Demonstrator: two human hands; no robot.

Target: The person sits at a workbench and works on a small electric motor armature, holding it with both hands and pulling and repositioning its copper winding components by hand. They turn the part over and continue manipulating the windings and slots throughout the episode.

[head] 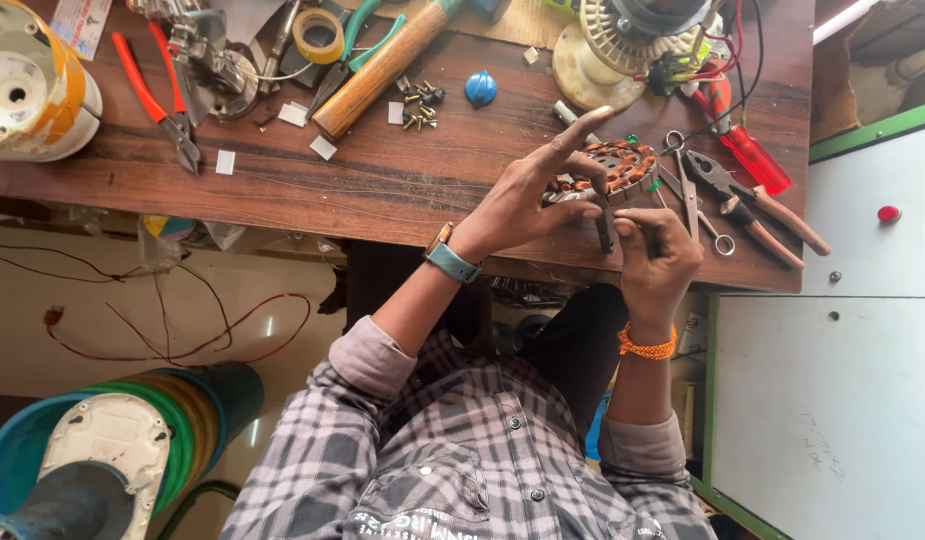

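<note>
Left hand (527, 195) resting on the copper-wound stator (622, 165) near the front edge of the wooden bench (402, 185), index finger stretched out and the rest loosely curled, while right hand (657, 250) sits just beside it with fingertips pinched shut on a small dark strip (606, 232) held upright. Scissors (687, 185) and brown-handled pliers (752, 205) lying just right of the stator, red screwdriver (752, 155) a bit further back, little pile of screws (420, 103) and a blue knob (480, 88) loose on the wood. Only real containers down on the floor at left: stacked blue and green tubs (197, 420), with a white and grey housing (97, 455) sitting on top.
</note>
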